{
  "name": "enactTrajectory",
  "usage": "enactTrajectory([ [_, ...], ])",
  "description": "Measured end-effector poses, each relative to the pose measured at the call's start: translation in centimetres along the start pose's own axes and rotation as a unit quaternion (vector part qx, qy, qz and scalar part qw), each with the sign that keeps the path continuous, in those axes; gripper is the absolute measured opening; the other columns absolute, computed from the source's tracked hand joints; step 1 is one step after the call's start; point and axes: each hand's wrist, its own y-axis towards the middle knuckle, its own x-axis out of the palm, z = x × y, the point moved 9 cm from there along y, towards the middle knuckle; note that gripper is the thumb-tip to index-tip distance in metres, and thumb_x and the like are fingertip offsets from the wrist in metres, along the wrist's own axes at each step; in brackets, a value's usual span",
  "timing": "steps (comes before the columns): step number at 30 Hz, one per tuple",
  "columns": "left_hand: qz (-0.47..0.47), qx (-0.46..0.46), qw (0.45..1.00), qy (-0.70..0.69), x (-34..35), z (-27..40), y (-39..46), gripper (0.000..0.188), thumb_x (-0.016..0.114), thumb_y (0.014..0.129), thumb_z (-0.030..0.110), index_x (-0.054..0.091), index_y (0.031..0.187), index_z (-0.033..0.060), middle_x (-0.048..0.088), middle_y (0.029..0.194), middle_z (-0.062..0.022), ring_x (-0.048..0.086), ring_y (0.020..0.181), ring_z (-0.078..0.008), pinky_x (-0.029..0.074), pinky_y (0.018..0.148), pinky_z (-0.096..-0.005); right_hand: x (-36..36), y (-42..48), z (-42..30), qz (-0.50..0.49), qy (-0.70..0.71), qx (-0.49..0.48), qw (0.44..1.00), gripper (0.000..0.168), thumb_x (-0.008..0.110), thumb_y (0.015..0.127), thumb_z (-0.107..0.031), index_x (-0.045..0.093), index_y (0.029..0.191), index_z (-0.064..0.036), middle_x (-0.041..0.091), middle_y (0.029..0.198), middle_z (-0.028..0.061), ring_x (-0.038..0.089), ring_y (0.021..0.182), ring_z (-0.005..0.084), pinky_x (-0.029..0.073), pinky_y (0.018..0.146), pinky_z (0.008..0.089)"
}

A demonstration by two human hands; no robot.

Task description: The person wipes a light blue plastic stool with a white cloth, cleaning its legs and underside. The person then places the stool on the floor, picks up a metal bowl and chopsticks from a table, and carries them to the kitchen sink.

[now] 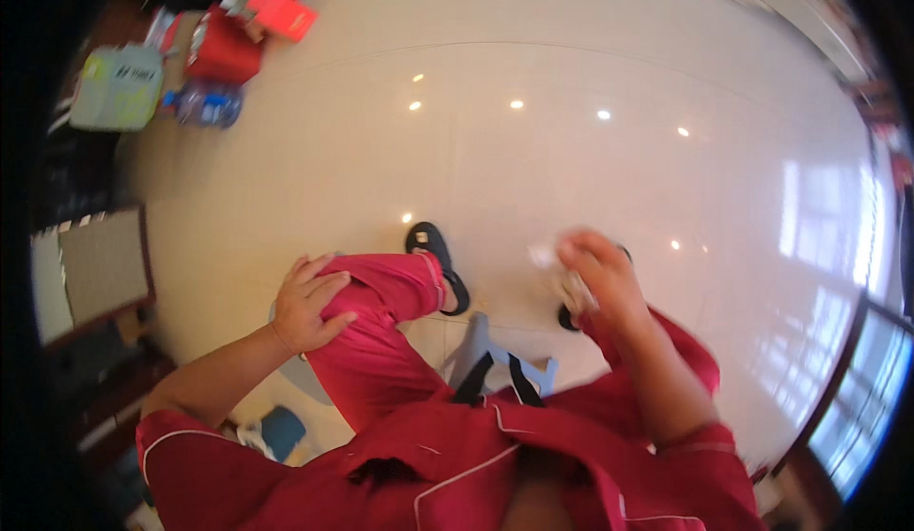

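My left hand (314, 310) rests flat on the knee of my red trousers (378, 295), fingers slightly spread and holding nothing. Over the floor in front of my other leg, my right hand (603, 267) is raised with its fingers curled in. A pale, crumpled thing (573, 287) shows at its fingers; motion blur hides what it is, perhaps tissue or thin plastic. Below, a black slipper (446, 274) is on one foot, and the other foot lies mostly behind my right hand. Between my legs stands a blue-grey plastic stool (471, 349).
Glossy floor tiles (485, 174) spread ahead, reflecting ceiling lights. At the far left are a large water bottle (207, 105), a red box (227, 49) and a pale green bag (118, 88). A framed glass door or window (864, 388) is at the right.
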Motion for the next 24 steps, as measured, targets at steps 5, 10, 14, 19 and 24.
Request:
enactTrajectory([
  [5,-0.040,0.018,0.993,-0.112,-0.7,-4.8,4.5,0.033,0.071,0.071,0.031,0.066,0.092,0.0066,0.065,0.104,-0.0083,0.055,0.109,-0.0317,0.039,0.093,-0.0475,0.1,3.6,1.0,0.011,0.090,0.091,0.992,0.008,0.055,0.088,-0.005,0.056,0.095,-0.003,0.056,0.073,0.0019,0.051,0.055,0.0067,0.038,0.045,0.0191],
  [10,-0.065,0.008,0.974,-0.219,-0.8,-4.7,4.7,0.034,0.068,0.074,0.032,0.064,0.095,0.0050,0.064,0.106,-0.0104,0.055,0.108,-0.0310,0.041,0.092,-0.0458,2.7,6.0,3.0,0.007,-0.006,0.130,0.992,0.013,0.055,0.087,-0.005,0.054,0.099,-0.003,0.057,0.078,0.0032,0.054,0.062,0.0099,0.043,0.053,0.0213],
  [14,-0.081,-0.019,0.959,-0.269,0.1,-3.9,3.5,0.041,0.065,0.077,0.033,0.061,0.102,0.0020,0.063,0.107,-0.0129,0.055,0.107,-0.0308,0.041,0.092,-0.0434,5.4,9.0,5.4,0.008,-0.232,-0.053,0.971,0.013,0.057,0.085,-0.004,0.056,0.097,-0.001,0.054,0.093,0.0038,0.052,0.081,0.0102,0.044,0.069,0.0227],
  [19,-0.015,-0.162,0.932,-0.325,-0.6,-2.1,0.7,0.069,0.065,0.077,0.037,0.040,0.127,-0.0032,0.050,0.124,-0.0214,0.053,0.108,-0.0370,0.039,0.096,-0.0428,11.9,5.5,9.1,0.019,-0.091,0.083,0.992,0.024,0.052,0.081,0.003,0.049,0.104,-0.002,0.052,0.096,0.0066,0.054,0.078,0.0135,0.048,0.065,0.0239],
  [24,0.183,-0.246,0.865,-0.397,-2.5,-0.7,-3.7,0.083,0.074,0.069,0.026,0.031,0.135,0.0002,0.049,0.122,-0.0194,0.052,0.109,-0.0341,0.042,0.092,-0.0385,26.4,-2.1,3.0,-0.209,-0.245,0.048,0.945,0.036,0.055,0.078,0.002,0.046,0.113,-0.003,0.049,0.102,0.0070,0.048,0.099,0.0171,0.041,0.087,0.0298],
])
